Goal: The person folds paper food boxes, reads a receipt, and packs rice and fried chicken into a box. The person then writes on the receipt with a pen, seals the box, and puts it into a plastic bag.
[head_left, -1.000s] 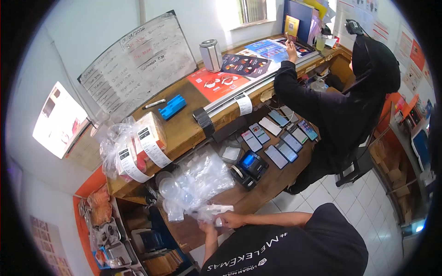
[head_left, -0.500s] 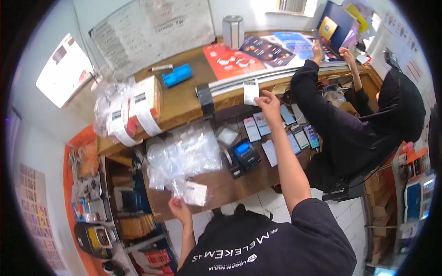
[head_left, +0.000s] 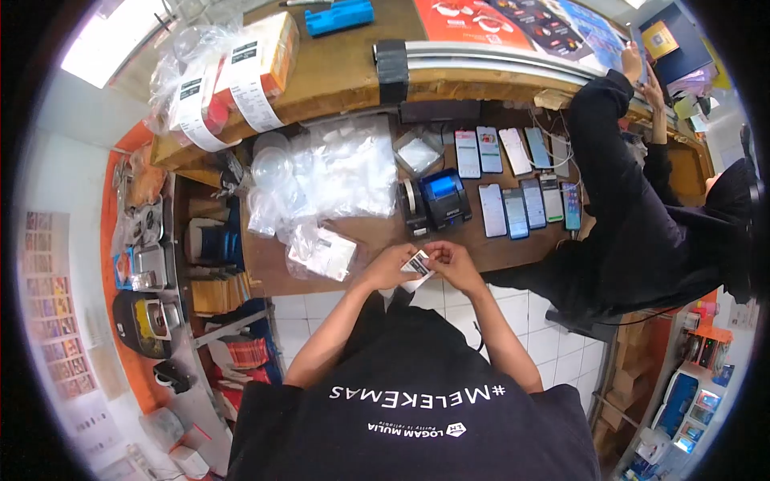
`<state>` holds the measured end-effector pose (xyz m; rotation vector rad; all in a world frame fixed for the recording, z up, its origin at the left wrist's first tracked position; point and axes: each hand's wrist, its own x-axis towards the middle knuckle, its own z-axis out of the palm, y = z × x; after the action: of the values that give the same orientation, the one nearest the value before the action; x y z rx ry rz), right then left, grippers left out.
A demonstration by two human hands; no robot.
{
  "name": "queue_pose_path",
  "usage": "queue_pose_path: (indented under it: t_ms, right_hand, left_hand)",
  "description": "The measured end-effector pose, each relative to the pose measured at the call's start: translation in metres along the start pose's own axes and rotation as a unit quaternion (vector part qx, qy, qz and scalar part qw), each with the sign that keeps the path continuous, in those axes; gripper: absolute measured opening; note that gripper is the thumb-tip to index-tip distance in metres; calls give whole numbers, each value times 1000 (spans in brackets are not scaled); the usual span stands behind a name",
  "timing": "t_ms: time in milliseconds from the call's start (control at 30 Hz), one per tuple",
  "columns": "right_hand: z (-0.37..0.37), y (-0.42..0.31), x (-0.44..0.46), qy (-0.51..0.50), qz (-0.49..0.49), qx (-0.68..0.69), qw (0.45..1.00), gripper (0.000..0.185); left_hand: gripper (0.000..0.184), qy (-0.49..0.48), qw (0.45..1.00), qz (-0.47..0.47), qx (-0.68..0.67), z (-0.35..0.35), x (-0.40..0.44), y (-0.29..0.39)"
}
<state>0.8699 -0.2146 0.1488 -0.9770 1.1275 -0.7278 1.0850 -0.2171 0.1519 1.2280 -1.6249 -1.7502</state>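
Close to my body, at the front edge of the lower desk, both hands are closed on a small white printed label [head_left: 417,268] with a black block on it. My left hand [head_left: 389,269] grips its left side, and the fingers of my right hand [head_left: 451,264] pinch its upper right part. Just left of my left hand lies a white package in clear plastic [head_left: 322,253]. Beyond my hands stands a small black and blue label printer [head_left: 446,199]. The fingers cover part of the label.
Several phones [head_left: 513,212] lie in rows right of the printer. Clear plastic bags [head_left: 349,168] spread over the desk's left. Labelled boxes [head_left: 261,60] and a blue tape dispenser [head_left: 340,18] sit on the raised counter [head_left: 337,80]. A person in black [head_left: 634,192] works at right.
My right hand has brought the label from the counter edge down to my body. My left hand has left the wrapped package and joined it. The view has tilted down.
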Motion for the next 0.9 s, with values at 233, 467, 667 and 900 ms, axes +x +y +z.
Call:
queue_pose_path:
  t_ms: [233, 467, 667, 900]
  right_hand:
    - [-30, 35, 42, 7, -14, -279, 960, 38]
    - [-20, 66, 117, 61, 41, -213, 974, 36]
    - [-14, 39, 94, 59, 33, -167, 984, 25]
    - [-25, 88, -17, 16, 81, -256, 963, 21]
  left_hand:
    - [25, 61, 997, -42, -36, 16, 22, -70]
    - [25, 101, 995, 6, 22, 27, 53, -103]
    - [30, 96, 991, -64, -65, 27, 61, -105]
    - [26, 16, 955, -103, -277, 29, 53, -91]
